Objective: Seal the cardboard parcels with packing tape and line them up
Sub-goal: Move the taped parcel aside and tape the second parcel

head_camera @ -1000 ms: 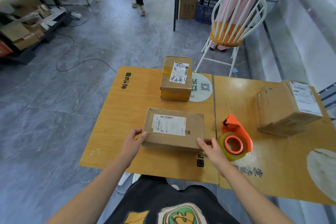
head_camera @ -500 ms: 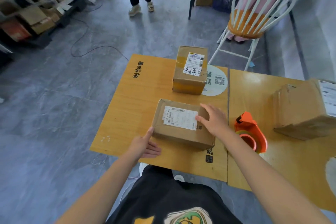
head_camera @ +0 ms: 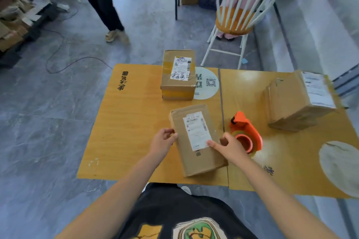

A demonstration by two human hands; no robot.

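Left grip and right grip both clamp the parcel by its sides. It's near the desk edge, so one sloppy tug could drop it.

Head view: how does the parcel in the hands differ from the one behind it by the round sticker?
The near parcel is flat; the far parcel is taller. The near parcel lies skewed, gripped by the left hand and right hand; the far parcel sits squarer, untouched. The far parcel's label bears black handwriting; the near parcel's only print. Both are brown cardboard, white label on top.
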